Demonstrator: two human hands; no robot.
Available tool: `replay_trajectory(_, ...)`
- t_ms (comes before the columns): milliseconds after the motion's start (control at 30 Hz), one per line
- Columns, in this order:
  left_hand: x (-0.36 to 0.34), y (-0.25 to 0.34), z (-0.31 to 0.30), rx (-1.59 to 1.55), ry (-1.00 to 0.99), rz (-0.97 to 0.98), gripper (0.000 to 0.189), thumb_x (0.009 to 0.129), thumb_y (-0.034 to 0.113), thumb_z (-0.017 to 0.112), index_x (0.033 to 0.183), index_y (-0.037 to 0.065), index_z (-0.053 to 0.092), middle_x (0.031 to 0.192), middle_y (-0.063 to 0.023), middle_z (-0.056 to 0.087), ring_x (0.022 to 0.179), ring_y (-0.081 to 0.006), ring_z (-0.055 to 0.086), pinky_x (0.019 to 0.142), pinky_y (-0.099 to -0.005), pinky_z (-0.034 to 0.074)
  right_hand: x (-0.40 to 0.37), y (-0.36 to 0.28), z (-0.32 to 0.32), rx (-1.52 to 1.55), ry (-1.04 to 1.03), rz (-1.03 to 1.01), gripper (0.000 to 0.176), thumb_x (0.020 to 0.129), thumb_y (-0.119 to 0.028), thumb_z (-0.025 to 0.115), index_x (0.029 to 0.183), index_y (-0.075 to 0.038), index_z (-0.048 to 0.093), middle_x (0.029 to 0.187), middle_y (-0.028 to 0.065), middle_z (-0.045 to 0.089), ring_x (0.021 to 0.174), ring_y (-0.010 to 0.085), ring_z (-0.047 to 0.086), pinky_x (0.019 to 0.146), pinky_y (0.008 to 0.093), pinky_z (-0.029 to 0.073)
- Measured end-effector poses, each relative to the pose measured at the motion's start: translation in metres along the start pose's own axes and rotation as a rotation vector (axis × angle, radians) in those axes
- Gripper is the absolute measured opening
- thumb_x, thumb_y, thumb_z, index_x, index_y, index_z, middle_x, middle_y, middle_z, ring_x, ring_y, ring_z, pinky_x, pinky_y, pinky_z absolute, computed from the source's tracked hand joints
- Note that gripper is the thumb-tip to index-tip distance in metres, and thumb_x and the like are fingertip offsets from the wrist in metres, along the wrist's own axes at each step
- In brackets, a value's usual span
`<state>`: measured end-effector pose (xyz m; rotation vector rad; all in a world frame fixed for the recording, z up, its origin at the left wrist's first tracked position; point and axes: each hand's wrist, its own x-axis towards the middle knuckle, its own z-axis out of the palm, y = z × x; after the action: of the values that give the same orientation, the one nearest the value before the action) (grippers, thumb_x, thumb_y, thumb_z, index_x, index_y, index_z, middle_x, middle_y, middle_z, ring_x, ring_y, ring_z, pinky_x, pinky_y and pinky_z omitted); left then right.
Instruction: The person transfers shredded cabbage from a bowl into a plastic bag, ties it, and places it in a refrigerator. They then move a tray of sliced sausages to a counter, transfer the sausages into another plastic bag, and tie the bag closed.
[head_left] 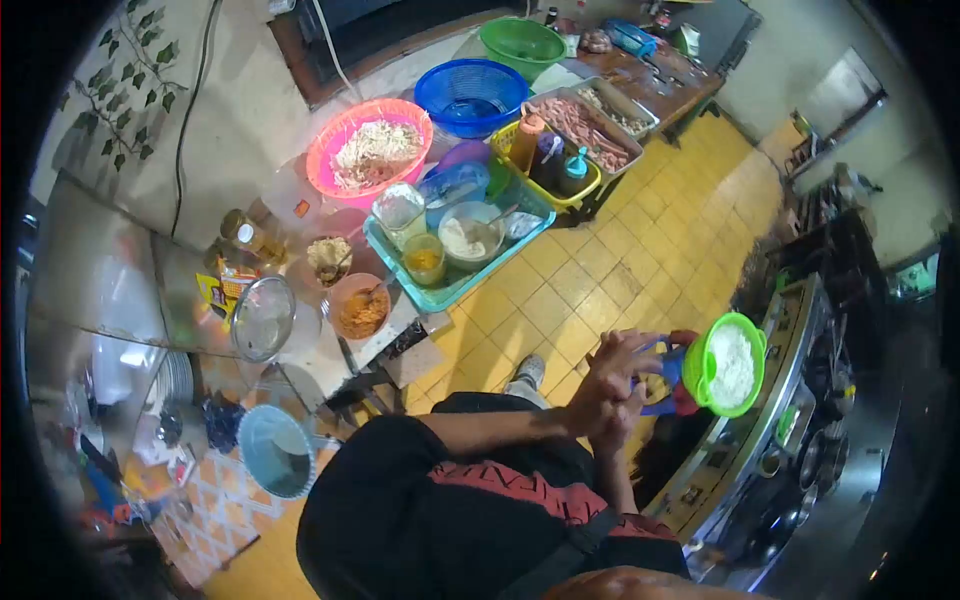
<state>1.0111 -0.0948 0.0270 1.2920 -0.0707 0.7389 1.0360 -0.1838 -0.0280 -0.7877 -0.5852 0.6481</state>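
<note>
The left hand (617, 366) and right hand (612, 428) are touching before the dark shirt (410, 510), apparently rubbing together; from here I cannot tell whether either is grasping anything. Just beyond, the green basket (697, 369) is holding white powder (733, 366) near the stove (716, 458). Reaching it would be calling for parting them.

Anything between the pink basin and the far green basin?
The blue basin sits between the pink basin and the green basin, in the head view.
</note>
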Motion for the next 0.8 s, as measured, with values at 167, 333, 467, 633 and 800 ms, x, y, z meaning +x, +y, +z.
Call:
replay_trajectory(167, 0.081, -0.034, -0.005, 0.415, -0.114, 0.092, 0.037, 0.087, 0.035, 0.060, 0.108, 0.006, 0.063, 0.142, -0.0185, 0.037, 0.132, -0.0409, 0.028, 0.108, -0.0515, 0.019, 0.114, -0.043, -0.021, 0.060, 0.071, -0.127, 0.062, 0.093, -0.045, 0.045, 0.146, -0.017, 0.027, 0.149, 0.0174, 0.026, 0.134, 0.0390, 0.031, 0.102, 0.0514, 0.036)
replay_trajectory(333, 0.124, -0.060, -0.014, 0.341, -0.128, 0.045, 0.047, 0.085, 0.031, 0.065, 0.124, 0.005, 0.057, 0.130, -0.0175, 0.048, 0.132, -0.0267, 0.029, 0.105, -0.0433, 0.029, 0.183, -0.041, -0.054, -0.493, -0.107, -0.159, 0.044, 0.093, -0.039, 0.051, 0.130, -0.016, 0.052, 0.146, 0.0206, 0.029, 0.125, 0.0423, 0.041, 0.096, 0.0549, 0.039)
replay_trajectory(467, 0.159, -0.064, -0.037, 0.158, 0.050, -0.133, 0.043, 0.084, 0.027, 0.068, 0.119, 0.003, 0.059, 0.114, -0.0081, 0.060, 0.104, -0.0169, 0.055, 0.090, -0.0342, 0.043, 0.227, -0.031, -0.053, -0.740, -0.177, -0.217, 0.038, 0.093, -0.035, 0.052, 0.117, -0.007, 0.062, 0.141, 0.0231, 0.037, 0.115, 0.0375, 0.052, 0.089, 0.0462, 0.046)
replay_trajectory(633, 0.203, -0.062, -0.141, 0.285, 0.049, -0.206, 0.024, 0.082, 0.016, 0.069, 0.103, 0.002, 0.068, 0.109, -0.0092, 0.066, 0.093, -0.0169, 0.063, 0.087, -0.0321, 0.047, 0.281, -0.060, -0.038, -0.692, -0.353, 0.220, 0.051, 0.092, -0.032, 0.054, 0.132, 0.000, 0.047, 0.139, 0.0224, 0.040, 0.112, 0.0305, 0.055, 0.088, 0.0377, 0.048)
replay_trajectory(800, 0.190, 0.000, -0.407, 1.325, 1.285, -0.119, 0.064, 0.076, 0.047, 0.072, 0.116, -0.001, 0.057, 0.107, -0.0165, 0.061, 0.097, -0.0248, 0.059, 0.085, -0.0372, 0.047, 0.345, -0.145, -0.044, -0.587, -0.442, -0.592, 0.043, 0.087, -0.021, 0.056, 0.117, 0.009, 0.052, 0.107, 0.0179, 0.060, 0.095, 0.0296, 0.062, 0.079, 0.0365, 0.052)
